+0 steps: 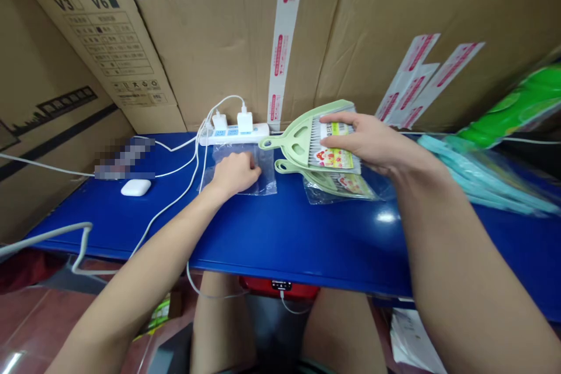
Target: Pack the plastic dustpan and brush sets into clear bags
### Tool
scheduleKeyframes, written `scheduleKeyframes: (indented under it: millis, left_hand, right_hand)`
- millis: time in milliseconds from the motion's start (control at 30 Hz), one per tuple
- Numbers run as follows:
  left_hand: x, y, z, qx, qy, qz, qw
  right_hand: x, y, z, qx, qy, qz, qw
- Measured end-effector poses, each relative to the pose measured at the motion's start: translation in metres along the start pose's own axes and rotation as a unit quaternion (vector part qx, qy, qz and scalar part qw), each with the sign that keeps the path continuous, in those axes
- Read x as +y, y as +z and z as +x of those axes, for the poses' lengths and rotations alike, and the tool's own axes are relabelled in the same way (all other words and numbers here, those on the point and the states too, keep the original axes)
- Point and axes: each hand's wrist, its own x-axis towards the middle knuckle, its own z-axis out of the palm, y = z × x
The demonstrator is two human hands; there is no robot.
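Observation:
In my right hand (pixel 366 140) is a pale green mini dustpan (pixel 298 139) with its small brush (pixel 314 143) nested in it; my fingers and thumb clasp the brush over its printed card label. Just beneath lies a second green dustpan set (pixel 331 182), partly covered by the first, in clear plastic wrapping on the blue table. My left hand (pixel 236 174) is closed, its knuckles up, on a flat clear plastic bag (pixel 265 178); the fingertips are hidden under the hand.
A white power strip (pixel 258 133) with two plugged chargers stands at the table's back, its cables (pixel 175 201) trailing left. A white earbud case (pixel 135 187) lies left. Turquoise plastic-wrapped items (pixel 491 181) and a green package (pixel 517 105) are right. Cardboard boxes (pixel 232 41) wall the back.

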Motion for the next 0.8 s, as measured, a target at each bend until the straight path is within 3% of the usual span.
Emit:
scheduleKeyframes:
  millis: [100,367,800]
  left_hand:
    - [0.005,-0.007,-0.001,-0.006,-0.01,0.049,0.999]
    - [0.006,-0.011,-0.003,0.051,-0.004,0.08,0.995]
    - [0.01,-0.006,-0.009,0.154,0.079,-0.035,0.984]
  right_hand:
    - [-0.003,0.001,-0.004,-0.021,0.012,-0.03,0.999]
    - [-0.003,0.013,-0.003,-0.034,-0.025,-0.088,0.995]
    - [-0.003,0.051,-0.011,-0.015,-0.151,-0.108,0.983]
